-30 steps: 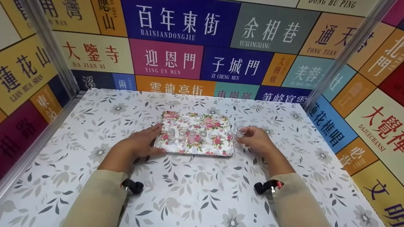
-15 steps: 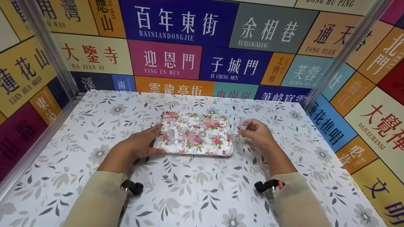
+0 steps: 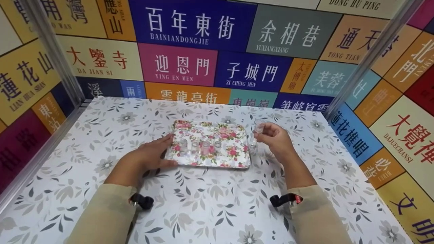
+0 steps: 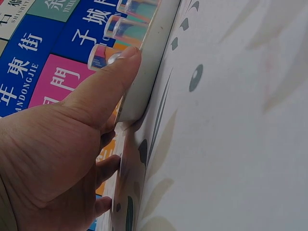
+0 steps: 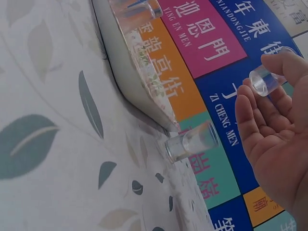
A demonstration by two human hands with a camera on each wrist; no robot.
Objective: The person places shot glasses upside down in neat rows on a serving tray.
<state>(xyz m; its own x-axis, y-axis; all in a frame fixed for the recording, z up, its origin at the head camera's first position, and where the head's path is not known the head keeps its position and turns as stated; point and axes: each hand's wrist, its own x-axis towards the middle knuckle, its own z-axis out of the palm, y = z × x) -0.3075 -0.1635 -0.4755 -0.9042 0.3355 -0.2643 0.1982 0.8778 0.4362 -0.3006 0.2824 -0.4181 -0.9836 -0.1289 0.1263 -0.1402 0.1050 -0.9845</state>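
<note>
My right hand (image 3: pixel 275 140) pinches a small clear glass (image 5: pixel 263 81) between thumb and fingers, raised above the table just right of the tray. Below it, a second clear glass (image 5: pixel 191 142) stands upright on the table beside the tray's right edge. On the floral tray (image 3: pixel 234 134), several small clear glasses (image 3: pixel 206 148) stand in a row, left of its middle. My left hand (image 3: pixel 149 154) rests against the tray's left end with fingers extended. In the left wrist view its thumb (image 4: pixel 108 79) lies at the tray's rim.
A white cloth with grey leaves and flowers covers the table (image 3: pixel 203 210). Colourful panels with Chinese lettering (image 3: pixel 193 23) wall in the back and both sides. Metal posts (image 3: pixel 364 57) stand at the rear corners.
My right hand has lifted the clear glass upward and slightly away, so the standing glass below shows apart from it. My left hand and the tray stay in place.
</note>
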